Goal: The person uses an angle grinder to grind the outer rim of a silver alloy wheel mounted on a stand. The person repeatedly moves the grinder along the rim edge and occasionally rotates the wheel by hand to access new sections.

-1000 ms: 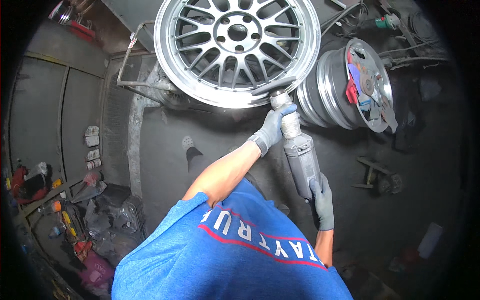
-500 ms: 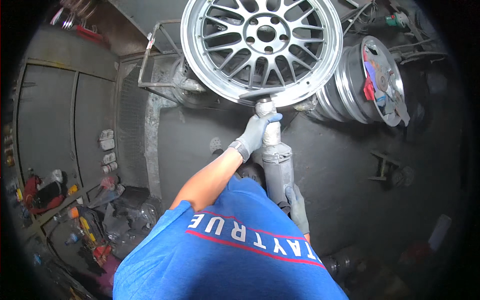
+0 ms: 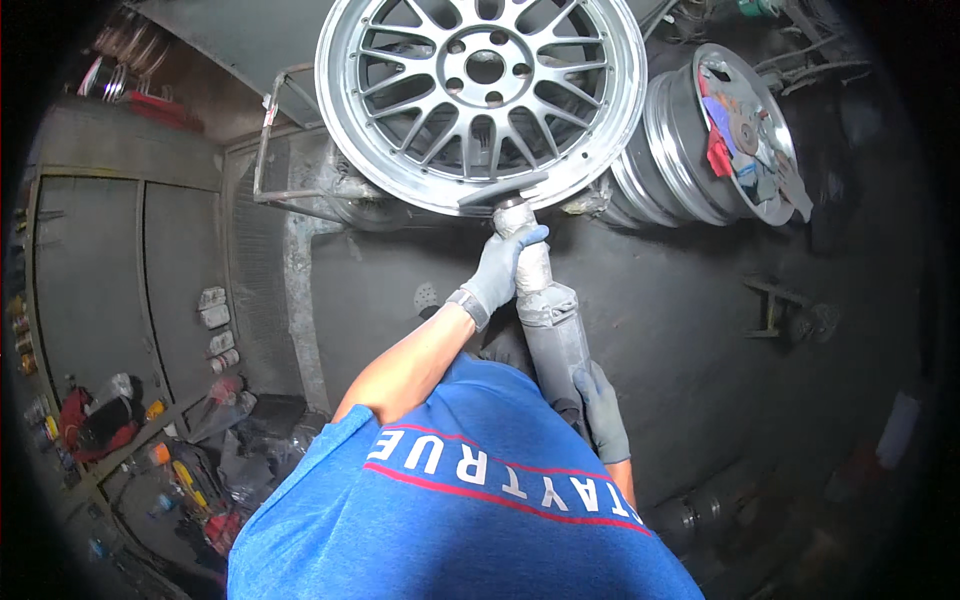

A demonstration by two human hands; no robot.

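Note:
A grey power grinder (image 3: pixel 555 340) with a wrapped whitish neck lies between my two gloved hands. My left hand (image 3: pixel 497 272) is closed round its neck, just behind the disc. Further back, my right hand (image 3: pixel 602 405) grips the rear of the body. The dark sanding disc (image 3: pixel 505 189) sits at the near rim of a silver multi-spoke alloy wheel (image 3: pixel 600 168); whether it touches the metal I cannot tell. The wheel faces up, its far edge cut off by the top of the view.
Another wheel (image 3: pixel 690 150) lies on its side at right, with gloves and discs on it. A metal frame (image 3: pixel 266 150) stands left of the wheel. A small stand (image 3: pixel 775 305) is on the floor at right. Bottles and bags (image 3: pixel 215 470) clutter the lower left.
The wheel and background have shifted left in the view. The grinder tilts more, its disc end further left over the near rim. Both hands keep their hold.

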